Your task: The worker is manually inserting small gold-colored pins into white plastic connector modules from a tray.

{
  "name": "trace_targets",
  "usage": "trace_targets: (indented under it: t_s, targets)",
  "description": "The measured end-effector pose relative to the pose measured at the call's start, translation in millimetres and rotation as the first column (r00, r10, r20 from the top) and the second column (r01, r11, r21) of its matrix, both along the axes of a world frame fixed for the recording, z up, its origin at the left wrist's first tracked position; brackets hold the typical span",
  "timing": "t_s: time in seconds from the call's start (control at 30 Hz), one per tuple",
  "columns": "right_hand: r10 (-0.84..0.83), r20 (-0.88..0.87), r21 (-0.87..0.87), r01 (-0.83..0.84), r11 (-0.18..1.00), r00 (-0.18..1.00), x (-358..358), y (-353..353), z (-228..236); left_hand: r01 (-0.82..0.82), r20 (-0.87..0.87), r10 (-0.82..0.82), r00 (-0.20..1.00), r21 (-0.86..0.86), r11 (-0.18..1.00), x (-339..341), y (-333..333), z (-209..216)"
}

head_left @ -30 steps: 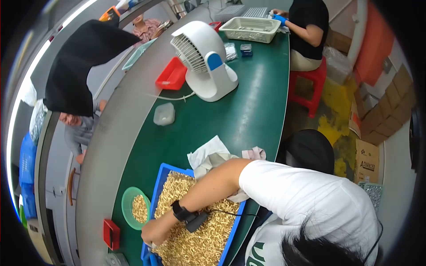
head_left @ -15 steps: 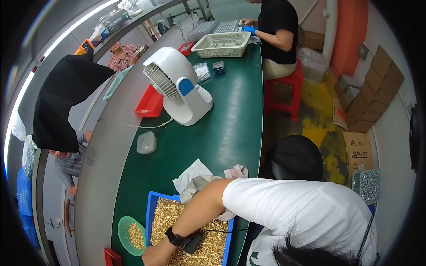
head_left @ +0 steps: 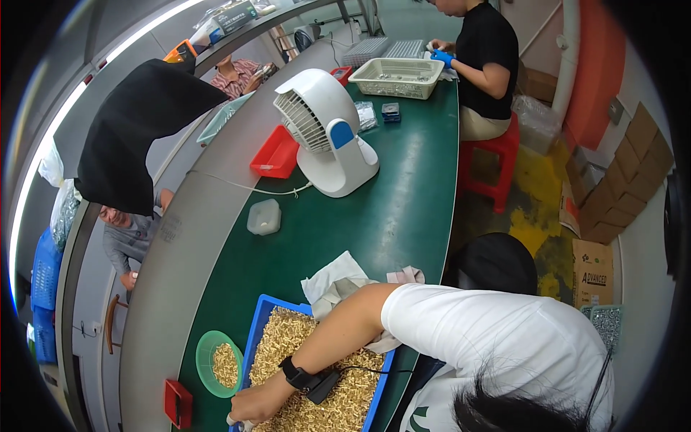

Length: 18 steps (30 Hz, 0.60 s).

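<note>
My right hand (head_left: 257, 405) is at the lower edge of the view, over the near left rim of a blue tray (head_left: 253, 337). Its fingers are bent together, with white covering on the fingertips; whatever they pinch is too small or hidden. A dark band with a small black device (head_left: 323, 387) and a cable sits on that wrist. Small brass-coloured metal parts (head_left: 277, 338) fill the tray in a loose heap. Beside my hand stands a green plastic bowl (head_left: 204, 360) with a smaller pile of the same parts (head_left: 225, 365). My left hand is out of view.
Cloths (head_left: 335, 279) lie at the tray's far side. A small red box (head_left: 177, 405), a clear container (head_left: 264, 217), a white fan (head_left: 324, 129) with its cord and a red bin (head_left: 276, 153) stand on the green table. A co-worker in black (head_left: 489, 72) sits beyond, near a cream basket (head_left: 398, 78).
The view has shifted, so the whole scene sits farther right. My right hand stays by the tray and bowl; its white-covered fingertips now show.
</note>
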State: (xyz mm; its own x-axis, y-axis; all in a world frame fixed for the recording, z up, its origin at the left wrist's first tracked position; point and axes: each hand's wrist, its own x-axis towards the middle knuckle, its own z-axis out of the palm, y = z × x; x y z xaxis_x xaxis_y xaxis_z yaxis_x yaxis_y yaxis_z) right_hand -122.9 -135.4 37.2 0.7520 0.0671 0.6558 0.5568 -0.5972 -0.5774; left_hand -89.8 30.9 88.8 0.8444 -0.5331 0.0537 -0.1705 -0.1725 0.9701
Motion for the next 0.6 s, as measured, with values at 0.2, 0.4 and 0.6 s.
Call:
trace_targets:
  t_s: [0.2, 0.4, 0.6]
  targets:
    - [0.175, -0.129, 0.093, -0.163, 0.982, 0.976, 3, 4, 8, 0.037, 0.007, -0.037, 0.999, -0.046, 0.998, 37, 3, -29]
    - [0.073, -0.244, 0.117, -0.045, 0.992, 0.967, -16, -3, 25, 0.049, -0.092, -0.064, 0.994, -0.153, 0.987, 51, 5, -48]
    - [0.082, -0.204, 0.067, -0.070, 0.995, 0.975, -4, 0, 9, 0.065, -0.069, -0.070, 0.995, -0.071, 0.995, 32, 6, -39]
